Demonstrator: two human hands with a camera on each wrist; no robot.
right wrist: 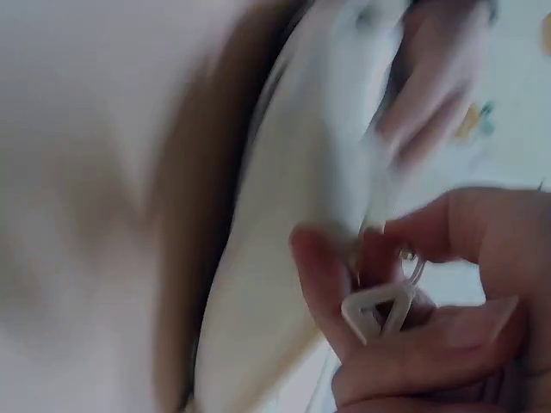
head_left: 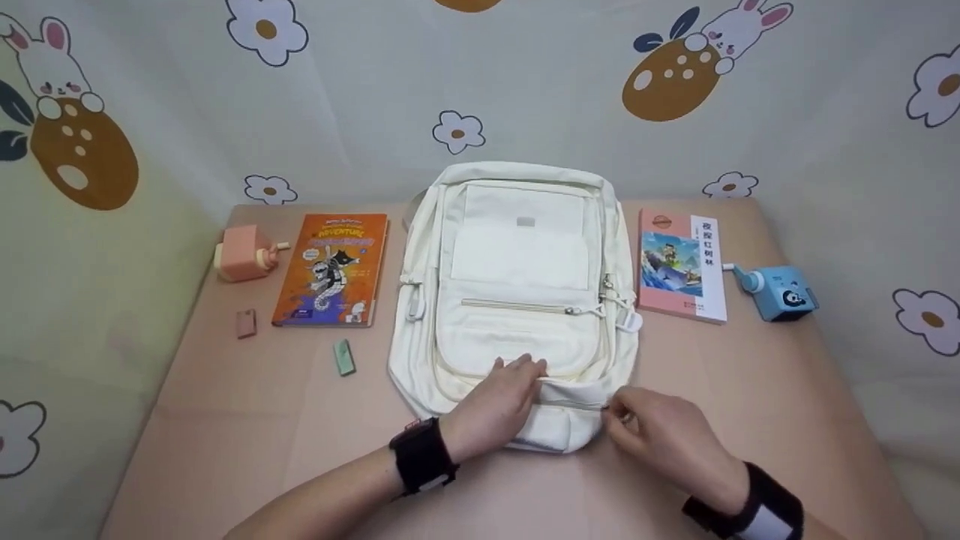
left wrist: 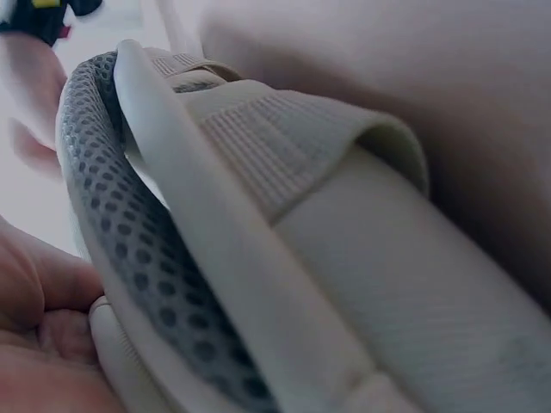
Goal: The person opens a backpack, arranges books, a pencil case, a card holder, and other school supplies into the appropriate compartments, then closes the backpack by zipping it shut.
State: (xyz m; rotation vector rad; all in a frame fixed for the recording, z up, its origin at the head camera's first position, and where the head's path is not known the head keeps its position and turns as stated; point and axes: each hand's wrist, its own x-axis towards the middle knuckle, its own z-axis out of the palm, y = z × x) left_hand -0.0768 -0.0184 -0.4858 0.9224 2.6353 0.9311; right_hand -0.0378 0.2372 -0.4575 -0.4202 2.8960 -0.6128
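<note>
A cream backpack (head_left: 525, 330) lies front side up on the table, its bottom toward me. My left hand (head_left: 499, 409) rests on its lower front, fingers over the lower edge of the front pocket (head_left: 517, 349). In the left wrist view, that hand (left wrist: 43, 327) touches the bag beside grey mesh padding (left wrist: 138, 232). At the bag's lower right corner, my right hand (head_left: 667, 435) pinches a zipper pull. In the right wrist view, the pull's triangular cream end (right wrist: 379, 311) shows between thumb and fingers. My right fingers partly hide the zipper's end.
Left of the bag are an orange book (head_left: 330, 270), a pink pencil sharpener with a crank (head_left: 247, 253), a pink eraser (head_left: 246, 323) and a green eraser (head_left: 343, 358). Right of it lie a pink-and-white book (head_left: 682, 264) and a blue crank sharpener (head_left: 784, 292). Patterned cloth (head_left: 360, 112) hangs behind.
</note>
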